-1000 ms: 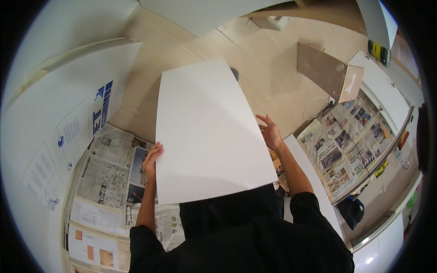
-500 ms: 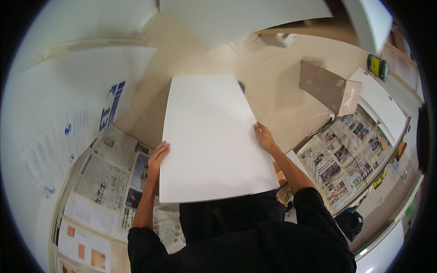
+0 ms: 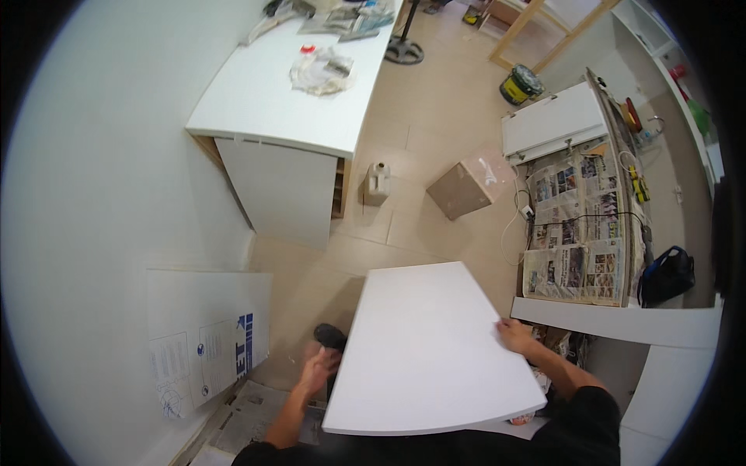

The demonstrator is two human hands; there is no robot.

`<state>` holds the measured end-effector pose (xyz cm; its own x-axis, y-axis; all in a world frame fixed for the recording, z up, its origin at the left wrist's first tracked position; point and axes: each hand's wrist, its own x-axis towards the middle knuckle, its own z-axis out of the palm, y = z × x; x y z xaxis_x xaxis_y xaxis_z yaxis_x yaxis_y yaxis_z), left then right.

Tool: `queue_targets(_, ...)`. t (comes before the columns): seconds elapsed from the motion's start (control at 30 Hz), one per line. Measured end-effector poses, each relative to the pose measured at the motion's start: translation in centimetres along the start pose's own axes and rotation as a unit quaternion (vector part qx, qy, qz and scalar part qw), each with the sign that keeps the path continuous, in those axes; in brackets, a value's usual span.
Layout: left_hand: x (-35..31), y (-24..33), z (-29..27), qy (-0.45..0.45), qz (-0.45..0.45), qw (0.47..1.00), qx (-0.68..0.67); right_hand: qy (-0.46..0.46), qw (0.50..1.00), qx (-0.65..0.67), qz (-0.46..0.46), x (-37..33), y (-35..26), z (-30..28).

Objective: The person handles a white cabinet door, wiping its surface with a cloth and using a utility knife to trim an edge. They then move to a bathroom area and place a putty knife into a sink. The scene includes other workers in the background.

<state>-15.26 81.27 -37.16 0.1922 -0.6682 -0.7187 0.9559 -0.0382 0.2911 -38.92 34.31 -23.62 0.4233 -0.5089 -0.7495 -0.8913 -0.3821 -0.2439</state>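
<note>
A broad white panel (image 3: 435, 349), flat and board-like, lies in front of my body with its near edge close to my black clothing. My right hand (image 3: 516, 336) grips its right edge, fingers closed over the rim. By the left edge is my left hand (image 3: 317, 370), smeared by motion. Whether its fingers touch the panel or are a little apart from it cannot be made out. A dark shoe (image 3: 330, 335) shows just beyond that hand. What supports the panel from below is hidden.
Ahead stand a beige jerrycan (image 3: 378, 184) and a brown box (image 3: 472, 185) on the tiled floor. A white-topped desk (image 3: 303, 116) with tools is at far left. A newspaper-covered counter (image 3: 579, 225) runs along the right. A printed white sheet (image 3: 210, 334) leans on the left wall.
My view has tilted up, bringing in the desk, jerrycan and far floor. The panel and both hands now sit lower and farther right in the picture. My right hand keeps its grip.
</note>
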Motion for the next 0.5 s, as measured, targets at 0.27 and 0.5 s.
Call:
queue_targets(0.27,15.6,-9.9,19.3,-0.116,-0.037,0.986,0.11,0.121,0.992,-0.02,-0.014,-9.0,10.4,-13.2)
queue_targets(0.5,6.1,-5.3,46.2,-0.026,0.133,0.952,0.276,0.203,0.91,0.362,-0.013,-15.2,32.7,-6.8)
